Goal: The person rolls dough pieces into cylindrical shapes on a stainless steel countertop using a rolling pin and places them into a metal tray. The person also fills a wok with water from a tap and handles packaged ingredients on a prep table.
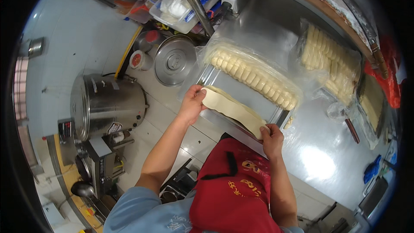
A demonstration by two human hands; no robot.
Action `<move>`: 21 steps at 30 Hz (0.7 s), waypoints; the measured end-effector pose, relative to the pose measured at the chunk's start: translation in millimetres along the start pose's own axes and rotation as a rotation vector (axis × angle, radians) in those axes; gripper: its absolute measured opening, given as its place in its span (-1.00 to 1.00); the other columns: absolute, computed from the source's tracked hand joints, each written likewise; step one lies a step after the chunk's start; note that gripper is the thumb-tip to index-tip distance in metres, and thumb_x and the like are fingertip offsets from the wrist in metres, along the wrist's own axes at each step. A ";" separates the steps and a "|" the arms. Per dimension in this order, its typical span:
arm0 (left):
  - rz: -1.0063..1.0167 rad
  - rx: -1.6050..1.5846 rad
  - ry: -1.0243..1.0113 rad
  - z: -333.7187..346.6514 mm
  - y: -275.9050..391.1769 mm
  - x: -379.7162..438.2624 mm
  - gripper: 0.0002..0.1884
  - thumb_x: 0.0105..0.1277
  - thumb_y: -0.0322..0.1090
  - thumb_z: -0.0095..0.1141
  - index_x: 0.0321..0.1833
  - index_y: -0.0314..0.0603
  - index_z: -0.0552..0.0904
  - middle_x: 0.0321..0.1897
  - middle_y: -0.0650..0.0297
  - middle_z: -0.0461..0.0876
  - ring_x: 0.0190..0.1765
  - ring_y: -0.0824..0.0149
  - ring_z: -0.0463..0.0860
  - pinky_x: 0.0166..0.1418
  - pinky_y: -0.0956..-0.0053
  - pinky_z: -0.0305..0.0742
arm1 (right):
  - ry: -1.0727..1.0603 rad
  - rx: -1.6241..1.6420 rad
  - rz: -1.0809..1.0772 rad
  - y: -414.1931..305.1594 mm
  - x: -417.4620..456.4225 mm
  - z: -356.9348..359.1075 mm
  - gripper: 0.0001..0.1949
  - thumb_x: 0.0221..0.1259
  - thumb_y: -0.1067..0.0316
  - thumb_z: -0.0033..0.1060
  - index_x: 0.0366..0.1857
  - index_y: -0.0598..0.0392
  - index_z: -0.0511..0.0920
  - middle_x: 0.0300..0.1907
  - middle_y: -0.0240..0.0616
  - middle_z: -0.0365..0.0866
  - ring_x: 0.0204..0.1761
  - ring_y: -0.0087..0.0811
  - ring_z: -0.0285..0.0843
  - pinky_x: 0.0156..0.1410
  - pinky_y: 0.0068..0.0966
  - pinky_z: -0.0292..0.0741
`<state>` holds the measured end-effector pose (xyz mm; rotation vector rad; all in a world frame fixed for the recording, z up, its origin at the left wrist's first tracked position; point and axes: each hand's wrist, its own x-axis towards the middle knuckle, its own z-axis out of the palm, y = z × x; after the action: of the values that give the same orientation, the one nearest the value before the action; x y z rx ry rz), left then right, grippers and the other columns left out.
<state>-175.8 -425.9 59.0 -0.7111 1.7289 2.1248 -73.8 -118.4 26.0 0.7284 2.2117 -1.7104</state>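
Note:
A long flat strip of pale dough stretches between my two hands, over the front part of a metal tray. My left hand pinches its left end, thumb on top. At the other end, my right hand grips the dough near the tray's front right corner. Behind the strip, a row of dough pieces lies side by side along the tray's far side, partly under clear plastic film. Bare tray bottom shows between that row and the strip.
A second tray of dough pieces under plastic rests right on the steel table. Near it lies a brown handle, its other end under plastic. A round metal lid stands left of the table, and a large steel pot is farther left.

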 end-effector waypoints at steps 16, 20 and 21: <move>0.048 0.407 0.010 -39.2 -7.3 61.2 -0.81 0.58 -0.27 0.13 0.08 -0.18 0.53 -0.15 0.20 0.71 -0.09 0.28 0.70 -0.03 0.31 0.64 | 0.173 -0.318 0.051 -7.9 20.5 31.7 -0.73 0.31 0.25 0.44 -0.15 0.28 0.69 -0.43 0.06 0.73 -0.37 -0.02 0.72 -0.15 -0.20 0.63; 0.401 0.977 -0.019 -31.0 -0.2 60.0 -0.83 0.49 -0.39 0.19 0.06 -0.25 0.58 -0.20 0.03 0.76 -0.17 0.11 0.76 -0.01 0.27 0.64 | 0.131 -0.386 -0.051 11.0 23.8 22.9 -0.72 0.31 0.27 0.44 -0.10 0.30 0.69 -0.28 0.15 0.75 -0.31 0.02 0.74 -0.08 -0.18 0.67; 0.443 1.055 -0.033 -30.4 0.6 59.9 -0.81 0.47 -0.42 0.20 0.07 -0.26 0.60 -0.21 -0.01 0.77 -0.19 0.08 0.76 -0.01 0.26 0.64 | 0.093 -0.365 0.000 5.6 24.5 21.5 -0.73 0.33 0.28 0.42 -0.10 0.30 0.69 -0.27 0.11 0.76 -0.32 -0.03 0.73 -0.10 -0.21 0.68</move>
<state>-220.2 -459.7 21.7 0.0206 2.7275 1.0549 -93.7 -132.2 3.4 0.7247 2.4888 -1.2393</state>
